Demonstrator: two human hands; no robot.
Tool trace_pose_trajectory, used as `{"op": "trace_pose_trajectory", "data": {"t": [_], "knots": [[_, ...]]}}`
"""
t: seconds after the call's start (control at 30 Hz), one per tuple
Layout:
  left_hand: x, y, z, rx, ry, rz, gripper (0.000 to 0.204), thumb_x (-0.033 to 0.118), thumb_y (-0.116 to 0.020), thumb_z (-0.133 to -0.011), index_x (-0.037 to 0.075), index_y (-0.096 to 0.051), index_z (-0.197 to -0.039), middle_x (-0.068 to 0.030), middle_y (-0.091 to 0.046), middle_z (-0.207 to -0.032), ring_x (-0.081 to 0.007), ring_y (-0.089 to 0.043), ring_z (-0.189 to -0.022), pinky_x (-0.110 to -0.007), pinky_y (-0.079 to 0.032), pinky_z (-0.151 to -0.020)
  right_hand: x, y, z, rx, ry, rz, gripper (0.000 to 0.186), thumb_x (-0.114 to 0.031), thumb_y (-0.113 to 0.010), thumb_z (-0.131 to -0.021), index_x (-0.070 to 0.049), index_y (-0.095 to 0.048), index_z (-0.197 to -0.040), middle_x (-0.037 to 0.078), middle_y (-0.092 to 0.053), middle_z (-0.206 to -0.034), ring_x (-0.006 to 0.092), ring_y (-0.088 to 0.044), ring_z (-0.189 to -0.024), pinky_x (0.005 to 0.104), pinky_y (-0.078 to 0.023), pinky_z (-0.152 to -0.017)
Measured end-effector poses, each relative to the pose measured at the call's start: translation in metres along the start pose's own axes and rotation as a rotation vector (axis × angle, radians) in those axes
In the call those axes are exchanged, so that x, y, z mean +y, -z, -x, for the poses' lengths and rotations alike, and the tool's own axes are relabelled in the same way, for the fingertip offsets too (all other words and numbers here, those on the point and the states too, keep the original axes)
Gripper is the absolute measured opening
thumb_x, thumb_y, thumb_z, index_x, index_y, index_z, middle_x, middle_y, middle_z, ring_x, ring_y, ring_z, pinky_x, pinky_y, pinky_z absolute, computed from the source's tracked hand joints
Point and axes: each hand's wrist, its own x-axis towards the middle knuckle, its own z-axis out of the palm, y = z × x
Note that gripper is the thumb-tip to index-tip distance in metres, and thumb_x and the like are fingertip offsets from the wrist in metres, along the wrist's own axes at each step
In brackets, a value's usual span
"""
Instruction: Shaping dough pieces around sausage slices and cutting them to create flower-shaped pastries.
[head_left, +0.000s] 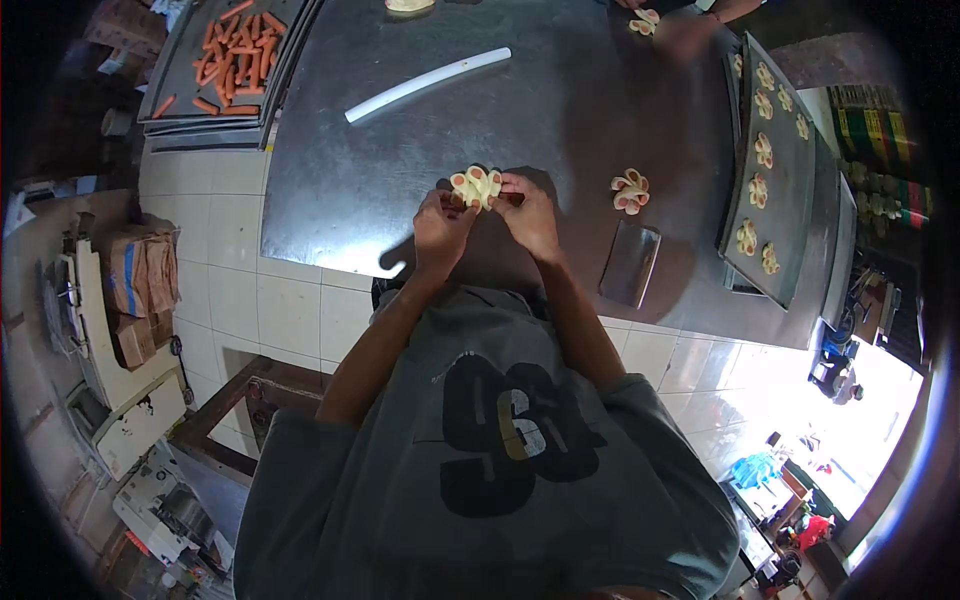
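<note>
My left hand (438, 232) and my right hand (530, 218) both grip a sausage bun (477, 188) of raw dough, just above the near part of the dark table. The bun is fanned out like petals, with a round pink sausage slice showing in each dough loop. Fingers of both hands are closed on its two sides, and they hide part of its underside. A second, flower-shaped sausage bun (630, 191) lies on the table to the right of my right hand. Nearer to me than that bun is a flat metal dough scraper (631, 262).
A white tube (428, 84) lies across the table (330, 160). Far left, a tray (168, 80) holds orange sausages (240, 55). On the right, a tray (795, 190) carries several shaped buns (764, 150). A co-worker's blurred hand (688, 36) is near another bun (644, 22).
</note>
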Motion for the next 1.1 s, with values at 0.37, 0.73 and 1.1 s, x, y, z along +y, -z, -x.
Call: {"op": "trace_pose_trajectory", "data": {"t": [0.37, 0.73, 1.1], "knots": [[0.004, 0.011, -0.005, 0.059, -0.203, -0.263, 0.049, 0.027, -0.082, -0.084, -0.004, -0.061, -0.115, -0.0153, -0.065, -0.105, -0.0234, -0.069, -0.093, -0.033, -0.057, -0.079, 0.008, 0.009, -0.001, 0.024, -0.007, -0.054, 0.047, -0.009, -0.078, -0.082, -0.002, -0.064, -0.127, 0.016, -0.068, -0.116, 0.0225, -0.07, -0.099, 0.0327, -0.056, -0.083], [0.009, 0.021, -0.021, -0.141, -0.43, -0.253, 0.052, 0.02, -0.077, -0.085, 0.004, -0.059, -0.131, -0.0188, -0.06, -0.12, -0.0356, -0.054, -0.121, -0.042, -0.046, -0.101, 0.0, -0.001, 0.007, 0.006, 0.376, 0.339, 0.04, -0.006, -0.059, -0.092, -0.002, -0.06, -0.132, 0.021, -0.055, -0.138, 0.0364, -0.054, -0.127, 0.04, -0.044, -0.107], [0.009, 0.058, -0.021, -0.1, -0.27, -0.036, 0.039, 0.012, -0.069, -0.09, 0.006, -0.063, -0.128, -0.0161, -0.061, -0.123, -0.0318, -0.062, -0.112, -0.037, -0.055, -0.09, -0.028, -0.006, 0.03, 0.04, 0.669, 0.568, 0.041, -0.014, -0.049, -0.1, 0.004, -0.055, -0.136, 0.02, -0.053, -0.144, 0.0326, -0.044, -0.14, 0.0466, -0.033, -0.116]]}}
